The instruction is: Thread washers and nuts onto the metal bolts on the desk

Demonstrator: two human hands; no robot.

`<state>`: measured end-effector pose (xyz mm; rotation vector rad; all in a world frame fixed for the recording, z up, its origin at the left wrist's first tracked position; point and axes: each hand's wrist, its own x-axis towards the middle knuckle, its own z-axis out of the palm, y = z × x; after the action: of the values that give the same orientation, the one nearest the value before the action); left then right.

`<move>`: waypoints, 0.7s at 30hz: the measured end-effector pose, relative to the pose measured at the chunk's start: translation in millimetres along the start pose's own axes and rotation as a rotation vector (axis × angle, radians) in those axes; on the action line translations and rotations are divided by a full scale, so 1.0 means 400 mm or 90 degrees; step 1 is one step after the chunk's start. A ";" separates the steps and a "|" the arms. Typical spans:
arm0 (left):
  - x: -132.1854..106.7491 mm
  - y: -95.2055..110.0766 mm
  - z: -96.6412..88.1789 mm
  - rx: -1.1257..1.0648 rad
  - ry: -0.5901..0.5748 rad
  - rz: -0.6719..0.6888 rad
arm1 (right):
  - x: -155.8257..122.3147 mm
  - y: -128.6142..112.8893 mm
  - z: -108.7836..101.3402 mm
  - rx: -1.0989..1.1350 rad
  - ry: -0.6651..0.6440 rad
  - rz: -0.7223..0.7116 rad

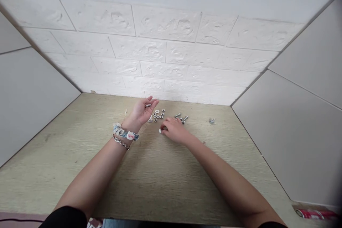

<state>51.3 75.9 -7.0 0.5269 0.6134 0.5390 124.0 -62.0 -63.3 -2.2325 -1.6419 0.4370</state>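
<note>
My left hand [143, 112] holds 1 bolt [148, 105]; my right hand [175, 130] pinches 1 washer [160, 131] at the counter [66, 135]; 1 piece [212, 121], apparently assembled, lies apart; loose nuts [163, 110] and spare bolts [185, 118] lie unjoined.

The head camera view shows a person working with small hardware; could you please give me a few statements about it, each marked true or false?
1. The left hand holds a bolt. True.
2. The right hand is touching the wall. False: its fingertips are at a washer on the tabletop.
3. A chain bracelet is worn on the left wrist. True.
4. The nuts lie to the right of the loose bolts. False: they lie to the left of them.
5. A red cylindrical object shows near the bottom right corner of the view. True.
6. The wall is plain black. False: it is white with a brick pattern.
</note>
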 end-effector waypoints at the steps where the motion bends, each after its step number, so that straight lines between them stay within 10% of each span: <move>1: -0.002 -0.001 0.002 0.001 0.000 -0.005 | -0.002 0.000 -0.004 0.005 -0.011 0.001; 13: -0.025 -0.004 0.021 0.042 -0.004 0.009 | -0.012 -0.003 -0.020 0.066 -0.020 -0.042; 21: -0.051 -0.050 0.037 0.178 -0.128 -0.094 | -0.018 -0.019 -0.085 0.455 0.272 -0.031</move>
<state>52.9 44.5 -0.7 0.7826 0.5331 0.2564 130.3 -69.9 -29.0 -1.6041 -1.0857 0.4123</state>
